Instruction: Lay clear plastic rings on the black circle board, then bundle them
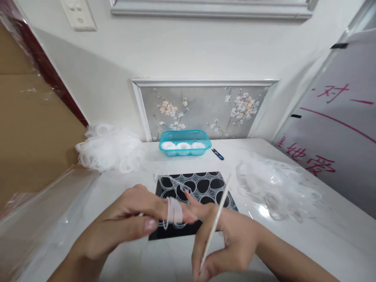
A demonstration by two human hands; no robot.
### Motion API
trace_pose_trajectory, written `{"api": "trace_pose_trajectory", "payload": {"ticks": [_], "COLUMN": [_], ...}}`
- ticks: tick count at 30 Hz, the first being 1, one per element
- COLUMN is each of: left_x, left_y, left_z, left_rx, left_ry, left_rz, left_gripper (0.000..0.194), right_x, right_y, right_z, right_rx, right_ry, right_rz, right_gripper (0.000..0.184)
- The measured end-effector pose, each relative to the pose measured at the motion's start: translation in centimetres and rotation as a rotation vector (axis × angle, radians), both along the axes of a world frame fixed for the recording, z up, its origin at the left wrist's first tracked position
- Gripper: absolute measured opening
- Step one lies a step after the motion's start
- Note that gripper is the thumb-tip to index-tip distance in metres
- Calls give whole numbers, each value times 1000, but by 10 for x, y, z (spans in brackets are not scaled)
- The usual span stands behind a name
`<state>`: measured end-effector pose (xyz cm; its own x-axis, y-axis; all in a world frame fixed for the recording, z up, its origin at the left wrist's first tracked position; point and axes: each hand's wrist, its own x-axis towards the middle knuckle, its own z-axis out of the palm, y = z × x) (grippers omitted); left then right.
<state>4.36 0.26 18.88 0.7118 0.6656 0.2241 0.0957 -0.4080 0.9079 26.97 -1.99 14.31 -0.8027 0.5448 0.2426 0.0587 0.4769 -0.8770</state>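
Several thin white translucent rings [175,211] loop round the outstretched index finger of my left hand [117,223], whose thumb is held just below. My right hand [235,235] pinches a thin off-white stick [216,221] between thumb and fingers, its upper end slanting up and right. The right fingertips meet or overlap the left fingertip beside the rings; blur hides the exact contact. Both hands are over a black sheet [164,234] printed with pale ring shapes. A clear strand with a loop [174,181] lies across the sheet's far left part.
A turquoise basket [185,135] holding white rolls [183,145] stands against the wall. Blue thread snips [217,154] lie to its right. Heaps of translucent rings are at left [108,150] and right [279,188]. Cardboard [32,129] borders the left side, a whiteboard [337,113] the right.
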Motion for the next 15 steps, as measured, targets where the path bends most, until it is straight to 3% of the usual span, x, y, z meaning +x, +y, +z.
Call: {"api": "trace_pose_trajectory", "payload": {"ticks": [2,6,10,15], "left_x": [4,28,59,96], "left_y": [22,59,78,91], "left_z": [-7,-27,-49,-72], "left_rx": [-54,-191,-320,-505], "left_ry": [25,41,-91,-243], "left_rz": [-38,179,319,352], "left_gripper": [26,19,11,12], "right_x": [-1,8,22,40], "right_y": [5,14,22,28], "right_z": [-6,-21,-35,-50], "right_rx": [27,48,-3,-110], "right_ry": [-64,-93,-55,-30], "right_rz": [10,-77,-197,-362], "right_gripper": [18,11,11,14]}}
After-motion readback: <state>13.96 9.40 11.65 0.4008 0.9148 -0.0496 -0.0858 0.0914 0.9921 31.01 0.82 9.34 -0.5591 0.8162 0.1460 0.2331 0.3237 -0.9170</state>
